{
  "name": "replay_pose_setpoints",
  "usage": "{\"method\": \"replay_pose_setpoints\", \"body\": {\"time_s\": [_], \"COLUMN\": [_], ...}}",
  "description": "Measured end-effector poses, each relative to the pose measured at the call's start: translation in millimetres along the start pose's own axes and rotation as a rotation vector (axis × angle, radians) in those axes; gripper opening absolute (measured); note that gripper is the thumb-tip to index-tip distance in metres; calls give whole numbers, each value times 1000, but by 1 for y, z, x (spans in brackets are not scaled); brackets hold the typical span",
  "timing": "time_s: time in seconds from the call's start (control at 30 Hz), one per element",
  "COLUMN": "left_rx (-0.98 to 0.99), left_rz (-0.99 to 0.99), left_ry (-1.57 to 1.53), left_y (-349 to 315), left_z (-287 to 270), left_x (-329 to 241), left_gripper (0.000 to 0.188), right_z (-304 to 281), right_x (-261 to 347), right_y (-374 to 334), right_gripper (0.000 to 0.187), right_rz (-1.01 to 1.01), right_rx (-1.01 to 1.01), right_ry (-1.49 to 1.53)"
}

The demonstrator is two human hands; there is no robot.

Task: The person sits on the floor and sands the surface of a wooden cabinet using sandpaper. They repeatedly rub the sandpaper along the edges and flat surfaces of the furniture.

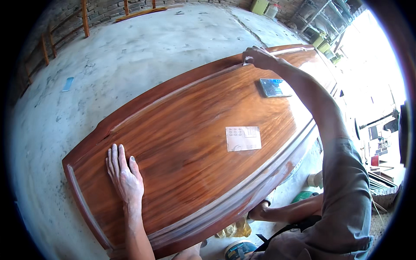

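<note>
A large, glossy red-brown wooden panel (pixel 182 143) with moulded edges lies before me, whitish dust along its grooves. My left hand (pixel 124 175) rests flat on its left part, fingers stretched out and dusted white. At the far edge, toward the right, my right hand (pixel 262 58) is closed over the moulding groove. A small pale piece of folded sandpaper (pixel 245 63) shows under its fingers, pressed against the groove. Between my hands, a sheet of sandpaper (pixel 243 138) lies with its printed pale back up. A phone (pixel 275 88) lies on the panel below my right forearm.
Pale concrete floor (pixel 143 56) surrounds the panel, with a blue scrap (pixel 67 84) on it. Wooden frames (pixel 85 19) lean at the brick wall. A metal shelf (pixel 318 19) stands far right. Under the near edge are a tub (pixel 240 250) and a yellowish plastic bag (pixel 236 228).
</note>
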State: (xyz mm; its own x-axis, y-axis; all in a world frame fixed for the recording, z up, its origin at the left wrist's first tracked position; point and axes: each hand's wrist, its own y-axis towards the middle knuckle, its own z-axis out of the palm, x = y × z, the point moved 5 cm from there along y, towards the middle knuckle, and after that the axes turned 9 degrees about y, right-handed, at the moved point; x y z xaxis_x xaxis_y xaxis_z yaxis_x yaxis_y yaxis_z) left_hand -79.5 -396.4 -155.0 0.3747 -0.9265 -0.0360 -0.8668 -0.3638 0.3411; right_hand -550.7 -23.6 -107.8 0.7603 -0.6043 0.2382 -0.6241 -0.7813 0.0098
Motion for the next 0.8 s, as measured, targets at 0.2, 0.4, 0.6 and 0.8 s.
{"method": "replay_pose_setpoints", "body": {"time_s": [0.2,0.4,0.6,0.8], "left_rx": [-11,-5,4,16], "left_rz": [4,3,6,-2], "left_ry": [-23,-6,0,-8], "left_y": [1,1,2,2], "left_z": [2,1,0,1], "left_x": [-3,-2,-1,-4], "left_gripper": [47,47,47,47], "right_z": [4,8,18,5], "right_x": [-17,-8,1,-14], "right_y": [-8,-2,4,12], "right_gripper": [19,20,22,28], "right_rz": [37,17,3,90], "right_rx": [80,49,67,213], "right_ry": [30,47,97,1]}}
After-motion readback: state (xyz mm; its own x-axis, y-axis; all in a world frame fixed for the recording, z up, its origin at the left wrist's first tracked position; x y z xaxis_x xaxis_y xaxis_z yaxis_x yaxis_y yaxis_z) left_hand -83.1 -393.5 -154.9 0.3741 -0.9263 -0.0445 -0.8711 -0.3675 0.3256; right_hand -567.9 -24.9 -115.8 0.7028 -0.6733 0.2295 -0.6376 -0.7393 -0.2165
